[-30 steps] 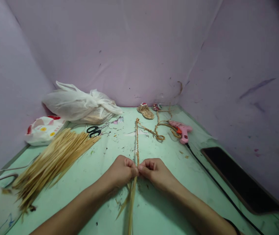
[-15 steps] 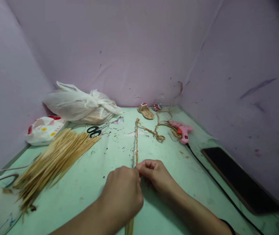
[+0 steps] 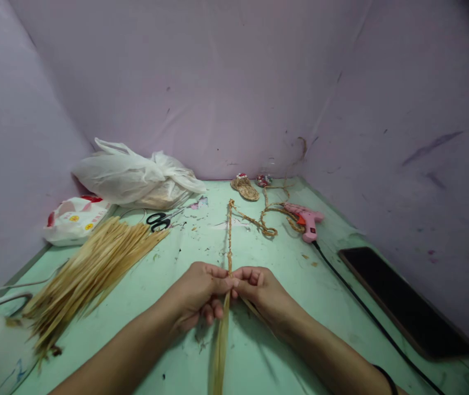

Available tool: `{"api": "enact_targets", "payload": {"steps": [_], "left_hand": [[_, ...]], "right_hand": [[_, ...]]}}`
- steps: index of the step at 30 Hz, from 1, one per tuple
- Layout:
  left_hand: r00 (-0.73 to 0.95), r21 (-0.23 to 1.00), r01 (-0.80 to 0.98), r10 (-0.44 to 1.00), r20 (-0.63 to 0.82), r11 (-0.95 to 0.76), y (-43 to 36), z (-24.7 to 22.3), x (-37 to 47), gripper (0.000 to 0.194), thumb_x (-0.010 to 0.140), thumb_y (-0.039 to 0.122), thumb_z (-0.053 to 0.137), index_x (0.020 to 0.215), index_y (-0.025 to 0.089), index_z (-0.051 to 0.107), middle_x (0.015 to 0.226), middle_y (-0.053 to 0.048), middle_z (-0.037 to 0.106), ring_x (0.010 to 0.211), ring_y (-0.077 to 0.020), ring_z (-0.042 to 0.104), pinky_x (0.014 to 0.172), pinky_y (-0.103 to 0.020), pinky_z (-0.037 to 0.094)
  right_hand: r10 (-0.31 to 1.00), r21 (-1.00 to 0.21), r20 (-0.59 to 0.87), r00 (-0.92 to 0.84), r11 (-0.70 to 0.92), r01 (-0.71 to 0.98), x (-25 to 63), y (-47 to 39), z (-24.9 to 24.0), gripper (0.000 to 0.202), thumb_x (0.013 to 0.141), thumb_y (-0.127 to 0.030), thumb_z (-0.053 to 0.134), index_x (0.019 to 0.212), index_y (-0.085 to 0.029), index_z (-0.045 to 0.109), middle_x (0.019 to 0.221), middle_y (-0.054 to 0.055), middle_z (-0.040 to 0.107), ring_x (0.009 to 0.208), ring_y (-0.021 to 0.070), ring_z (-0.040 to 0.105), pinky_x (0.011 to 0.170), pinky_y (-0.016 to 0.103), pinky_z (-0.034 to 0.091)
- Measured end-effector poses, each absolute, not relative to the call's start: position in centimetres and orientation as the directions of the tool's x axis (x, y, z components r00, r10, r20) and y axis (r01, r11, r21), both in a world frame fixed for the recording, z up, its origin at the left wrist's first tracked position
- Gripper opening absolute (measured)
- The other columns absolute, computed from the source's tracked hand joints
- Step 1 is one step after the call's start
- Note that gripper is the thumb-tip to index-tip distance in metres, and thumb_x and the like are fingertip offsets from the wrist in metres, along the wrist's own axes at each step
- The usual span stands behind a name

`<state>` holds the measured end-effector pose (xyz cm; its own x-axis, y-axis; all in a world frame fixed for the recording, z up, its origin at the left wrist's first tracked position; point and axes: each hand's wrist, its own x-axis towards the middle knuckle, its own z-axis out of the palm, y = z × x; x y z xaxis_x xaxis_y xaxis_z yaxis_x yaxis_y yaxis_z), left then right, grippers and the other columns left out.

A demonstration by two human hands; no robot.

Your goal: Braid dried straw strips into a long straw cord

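Note:
A thin tan braided cord (image 3: 230,236) runs straight toward me over the pale green table. Thumb and finger of my left hand (image 3: 203,291) pinch its near end, with the other fingers curled below. My right hand (image 3: 263,291) pinches the same spot, and the thumbs meet there. From under the pinch a flat, loose fibre strip (image 3: 221,351) hangs toward the near edge. Another thin strand (image 3: 254,309) slants out beneath my right hand. At its far end the braid turns and continues as a loose cord (image 3: 254,220) to the right.
Dry fibre strips (image 3: 94,269) lie in a bundle at left, near black-handled scissors (image 3: 159,220), a tissue pack (image 3: 75,220) and a white plastic bag (image 3: 135,173). A pink glue gun (image 3: 309,219) with its black cable, a dark phone (image 3: 399,302) and a woven sole-shaped piece (image 3: 245,187) are opposite.
My left hand has turned from back-up to thumb-up and shifted slightly left, pinching beside the right thumb. The loose strip below shows now. My right hand has barely moved.

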<state>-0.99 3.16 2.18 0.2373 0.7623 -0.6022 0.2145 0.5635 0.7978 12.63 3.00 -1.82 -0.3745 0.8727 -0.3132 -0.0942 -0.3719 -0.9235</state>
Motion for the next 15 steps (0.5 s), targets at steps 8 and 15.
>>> {"api": "enact_targets", "payload": {"steps": [8, 15], "left_hand": [[0.202, 0.767, 0.374, 0.761, -0.617, 0.522, 2.7, 0.1, 0.2, 0.017, 0.067, 0.021, 0.044, 0.051, 0.016, 0.044, 0.034, 0.003, 0.04, 0.028, -0.0088, 0.037, 0.031, -0.02, 0.029], [0.127, 0.723, 0.688, 0.97, -0.206, 0.064, 2.4, -1.3, -0.1, 0.02, 0.06, 0.017, 0.044, 0.042, 0.016, 0.036, 0.042, 0.004, 0.029, 0.044, -0.0062, 0.029, 0.041, -0.02, 0.018]], "right_hand": [[0.92, -0.865, -0.057, -0.387, 0.148, 0.479, 13.6, 2.6, -1.9, 0.018, 0.075, -0.021, 0.043, 0.068, -0.015, 0.058, 0.062, 0.003, 0.061, 0.055, 0.0109, 0.05, 0.052, 0.021, 0.033], [0.936, -0.629, 0.033, -0.35, 0.291, 0.721, 13.7, 1.6, -1.0, 0.017, 0.072, -0.016, 0.043, 0.065, -0.016, 0.058, 0.061, 0.003, 0.06, 0.053, 0.0105, 0.048, 0.05, 0.02, 0.029]]}}
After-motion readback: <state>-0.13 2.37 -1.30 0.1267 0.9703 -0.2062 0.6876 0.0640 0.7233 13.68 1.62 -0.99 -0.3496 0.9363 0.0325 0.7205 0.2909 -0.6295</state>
